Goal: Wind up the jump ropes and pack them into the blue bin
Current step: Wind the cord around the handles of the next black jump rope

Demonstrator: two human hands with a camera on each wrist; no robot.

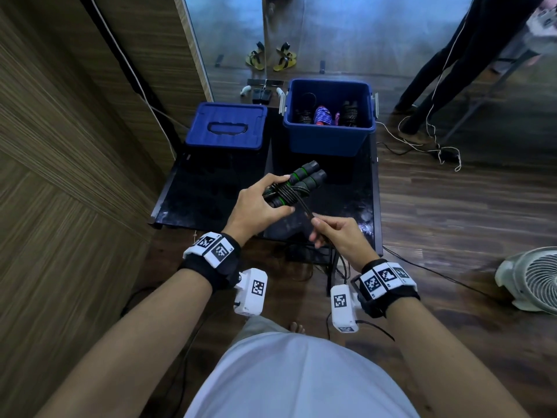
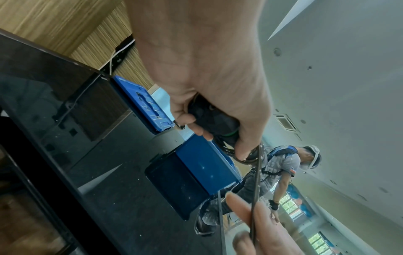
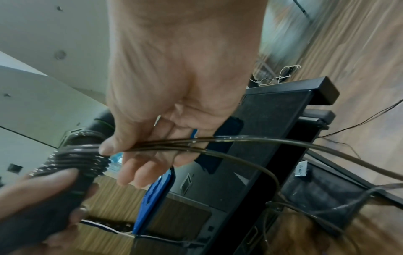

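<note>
My left hand (image 1: 259,200) grips the two black, green-ringed handles (image 1: 304,176) of a jump rope side by side above the black table (image 1: 346,203). Several turns of dark cord (image 1: 286,191) wrap the handles near my fingers. My right hand (image 1: 334,233) pinches the loose doubled cord (image 3: 250,139) just right of the handles; the rest trails off the table edge toward the floor. The open blue bin (image 1: 328,137) stands at the table's far side and holds several wound ropes (image 1: 324,114), black and purple. In the left wrist view my left hand (image 2: 216,110) curls round the handles (image 2: 218,120).
The blue lid (image 1: 226,126) lies flat left of the bin. A wood-panelled wall stands on the left. Cables (image 1: 422,143) cross the wooden floor on the right, near a white fan (image 1: 533,279). A person's legs (image 1: 446,61) stand at the back right.
</note>
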